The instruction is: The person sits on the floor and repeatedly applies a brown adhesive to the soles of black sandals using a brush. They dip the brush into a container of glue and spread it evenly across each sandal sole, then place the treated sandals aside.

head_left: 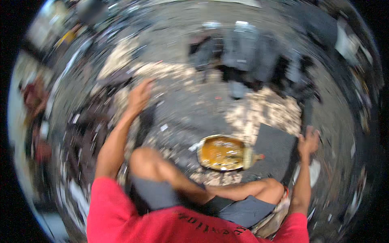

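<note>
The view is strongly blurred. A dark slab (pixel 275 152) lies on the littered floor (pixel 190 105) and is gripped at its right edge by the right hand (pixel 308 141). Beside it a brown-filled pan (pixel 221 153) stands untouched. The left hand (pixel 139 96) is raised, apparently empty; its spread cannot be told.

1. No package, sign or screen can be made out; the picture is heavily motion-blurred.
2. Small pale scraps (pixel 163 127) lie on the floor below the left fingers; whether they are labels cannot be told.
</note>
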